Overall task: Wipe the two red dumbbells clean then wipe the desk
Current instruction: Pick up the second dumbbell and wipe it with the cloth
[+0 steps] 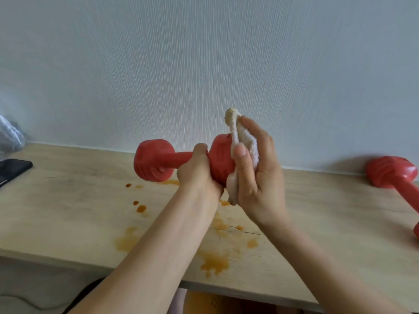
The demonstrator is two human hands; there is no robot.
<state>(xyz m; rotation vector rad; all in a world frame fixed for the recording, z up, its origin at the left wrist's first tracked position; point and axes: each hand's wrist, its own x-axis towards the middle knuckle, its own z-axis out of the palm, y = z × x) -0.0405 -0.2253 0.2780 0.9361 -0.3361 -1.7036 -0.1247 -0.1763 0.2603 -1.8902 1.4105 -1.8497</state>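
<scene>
One dumbbell [181,160] hangs over the stained desk [68,211], left hand [196,175] clamped round its bar, right hand [256,168] pinching a cloth [243,143] against its end; hard rubbing could twist it loose.

We find no readable text, label, brand or number anywhere; the raised marks moulded into the held red dumbbell [221,158] are too blurred to read.

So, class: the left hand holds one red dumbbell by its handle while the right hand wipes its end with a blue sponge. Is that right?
Not quite. In the head view the left hand grips the dumbbell by its handle, but the right hand wipes its end with a white cloth, not a blue sponge.
</scene>
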